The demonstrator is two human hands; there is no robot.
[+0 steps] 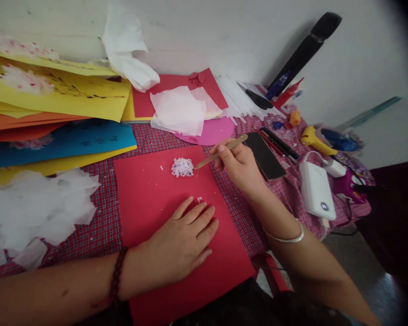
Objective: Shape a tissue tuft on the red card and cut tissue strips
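A red sheet of paper [149, 194] lies on the table in front of me. Near its upper part sits a small clump of white paper bits with purple specks [182, 167]. My right hand [238, 163] grips a flat wooden stick [224, 151], its lower tip at the clump's right edge; I cannot tell whether it touches. Flat on the red sheet below the clump rests my left hand [187, 235], fingers spread and holding nothing. A tiny white scrap [199, 199] lies just above its fingertips.
Thin white paper pieces [37, 208] lie at left, below stacked coloured sheets [68, 97]. White tissue squares [180, 108] sit at the back. To the right are a phone [265, 156], pens [279, 142], a yellow glue gun [316, 140] and a white power bank [316, 190].
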